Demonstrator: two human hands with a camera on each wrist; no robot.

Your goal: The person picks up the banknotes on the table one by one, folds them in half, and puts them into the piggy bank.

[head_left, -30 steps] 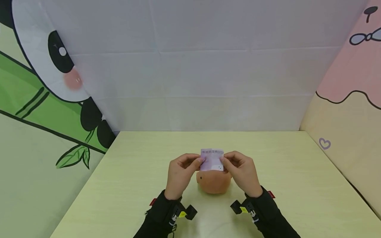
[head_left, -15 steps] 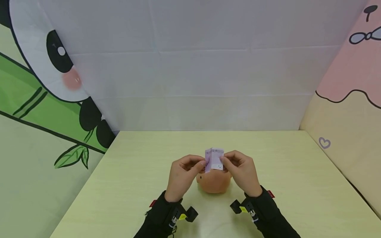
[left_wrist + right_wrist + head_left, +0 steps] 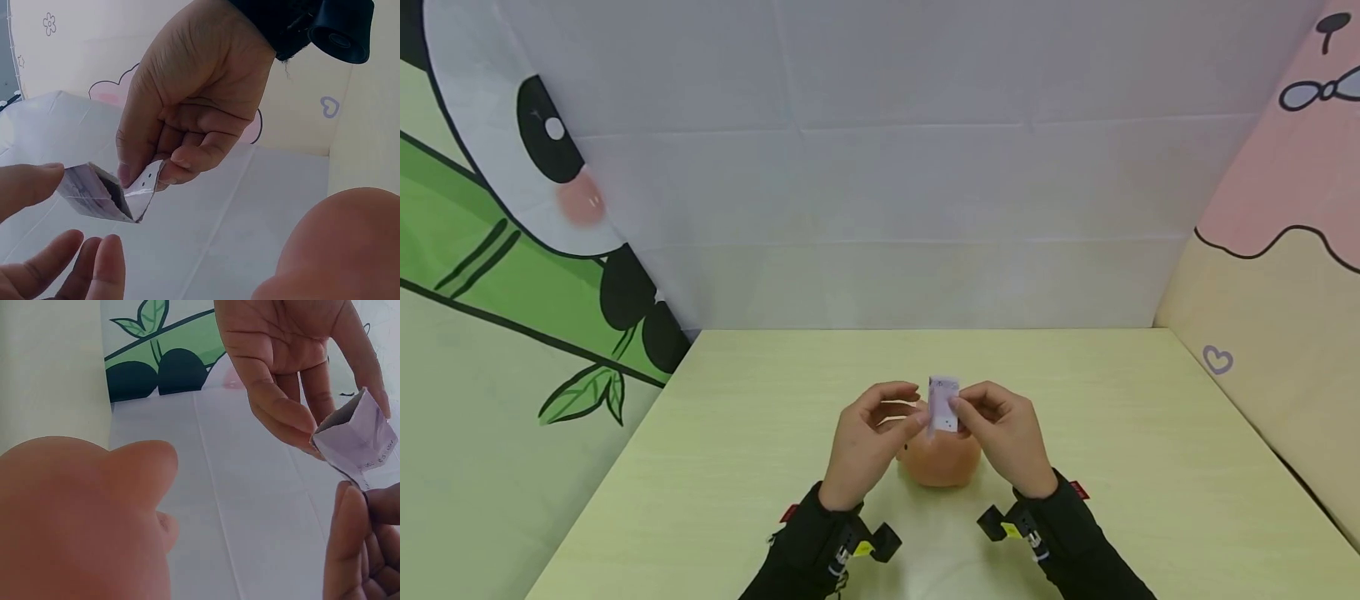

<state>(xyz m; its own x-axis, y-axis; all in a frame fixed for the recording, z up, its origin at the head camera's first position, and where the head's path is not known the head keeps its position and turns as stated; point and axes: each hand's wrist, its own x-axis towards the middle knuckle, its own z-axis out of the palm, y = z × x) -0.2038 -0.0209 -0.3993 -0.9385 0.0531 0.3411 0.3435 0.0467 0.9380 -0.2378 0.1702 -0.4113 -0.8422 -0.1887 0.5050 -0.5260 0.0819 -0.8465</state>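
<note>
The paper note, wide a moment ago, is now folded narrow and pinched by the right hand above the piggy bank, while the left hand fingers are spread, only touching it.

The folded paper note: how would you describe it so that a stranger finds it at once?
On the pale green table, both hands meet above an orange pig-shaped figure. The folded paper note is between them, pinched by the right hand. It alone is pale purple and printed.

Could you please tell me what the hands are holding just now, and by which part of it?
A folded purple banknote: the right hand pinches its lower right edge, and the left hand's fingers touch its left side.
</note>
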